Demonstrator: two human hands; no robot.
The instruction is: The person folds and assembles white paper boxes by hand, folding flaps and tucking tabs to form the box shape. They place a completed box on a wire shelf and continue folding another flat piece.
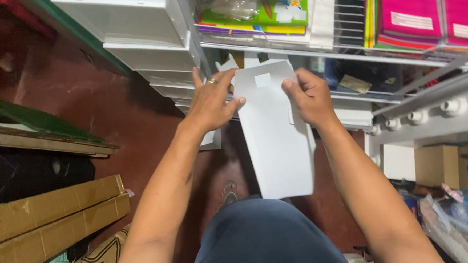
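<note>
White card sheet (pixel 276 144): you hold it upright before the wire shelf (pixel 323 53), left hand (pixel 211 101) pinching its left edge, right hand (pixel 308 95) gripping the top right corner. It looks unplaced yet, clear of the shelf.

A flat white carton (pixel 276 134), long and rectangular with 1 small white label (pixel 262 80) near its top end, is held up before the shelves. On the top wire shelf (pixel 323 54), at its left end, lies a stack of flat green and yellow packs (pixel 272 16); toward its right end stand magenta packs (pixel 410 20), each with a white rectangular label (pixel 412 20). A plain brown cardboard box (pixel 439 165) sits at the right, under the white rack. At the lower left corner of the floor lie 2 long brown cartons (pixel 48 212), possibly taped.
</note>
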